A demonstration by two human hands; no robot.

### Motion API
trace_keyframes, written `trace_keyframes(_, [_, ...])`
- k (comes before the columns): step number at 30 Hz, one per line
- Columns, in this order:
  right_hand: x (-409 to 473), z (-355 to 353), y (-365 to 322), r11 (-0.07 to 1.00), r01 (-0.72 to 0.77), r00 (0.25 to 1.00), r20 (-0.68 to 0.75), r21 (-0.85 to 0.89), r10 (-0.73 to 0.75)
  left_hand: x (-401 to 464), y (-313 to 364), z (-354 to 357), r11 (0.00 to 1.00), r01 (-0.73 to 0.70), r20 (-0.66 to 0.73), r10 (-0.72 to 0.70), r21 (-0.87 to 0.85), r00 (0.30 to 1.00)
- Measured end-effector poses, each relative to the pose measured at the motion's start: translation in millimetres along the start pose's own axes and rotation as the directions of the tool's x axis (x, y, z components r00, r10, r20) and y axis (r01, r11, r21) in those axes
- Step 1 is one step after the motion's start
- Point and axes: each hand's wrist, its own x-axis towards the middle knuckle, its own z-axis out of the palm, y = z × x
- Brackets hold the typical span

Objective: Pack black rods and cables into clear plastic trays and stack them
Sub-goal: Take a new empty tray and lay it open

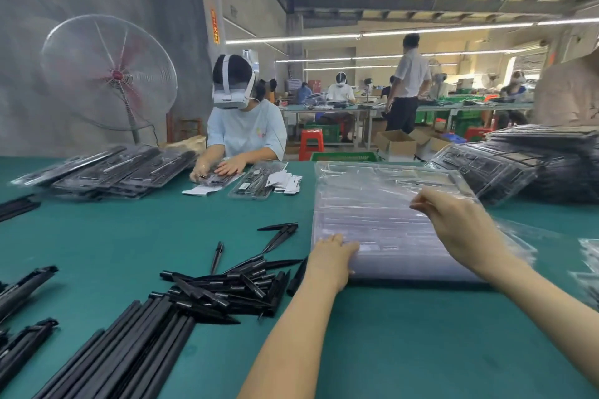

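On the green bench (405, 350) a thick stack of clear trays (382, 204) sits right of centre; the left hand (334, 253) lies flat with straight fingers against the stack's near left corner, while the right hand (453, 220) pinches the edge of the top tray between thumb and fingers. Left of the stack lies a loose heap of short black spikes (240, 285), and long black rods (129, 353) lie side by side toward the bench's near left edge. Filled trays (110, 168) are piled near the far left edge and more (531, 162) at the far right, and a person in a headset (241, 126) works at the far edge
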Motion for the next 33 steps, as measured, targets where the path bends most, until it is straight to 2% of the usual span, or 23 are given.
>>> trace_keyframes(5, [-24,-8,3,0.999,0.017,0.996,-0.092,0.033,-0.014,0,3,-2,1.0,0.01,0.02,-0.01,0.005,1.0])
trace_keyframes(12, [-7,-12,3,0.979,-0.038,0.979,-0.187,0.2,0.076,0,3,-2,1.0,0.016,0.038,-0.015,-0.012,0.999])
trace_keyframes(15, [2,-23,12,0.978,-0.022,0.977,-0.205,0.205,0.065,-1,2,-3,1.0,0.016,0.049,-0.015,-0.006,0.999])
trace_keyframes(19, [15,-54,32,0.98,-0.041,0.943,-0.317,0.194,0.102,-1,1,-3,1.0,0.001,0.047,-0.002,0.004,0.999])
trace_keyframes(21, [14,-61,35,0.99,-0.022,0.974,-0.22,0.138,0.053,-1,1,-3,1.0,0.004,0.044,-0.004,0.005,0.999])
trace_keyframes(23, [6,-62,28,0.988,-0.015,0.993,-0.115,0.153,0.033,-2,2,-2,1.0,0.011,0.044,-0.012,0.005,0.999])
trace_keyframes(26, [-2,-63,12,0.984,0.034,0.991,-0.134,0.175,-0.01,-3,2,0,0.999,0.032,0.025,-0.032,-0.02,0.999])
trace_keyframes(29, [-8,-59,-7,0.988,0.088,0.99,0.098,0.126,-0.101,-3,2,0,1.0,0.028,0.017,-0.028,0.007,0.999])
trace_keyframes(31, [-14,-43,-17,0.984,0.133,0.946,0.283,0.116,-0.161,-3,2,-2,0.999,0.019,0.024,-0.02,0.034,1.0])
trace_keyframes(33, [-19,-19,-21,0.989,0.143,0.905,0.4,0.034,-0.145,-5,4,-5,0.999,0.012,0.011,-0.012,-0.034,1.0])
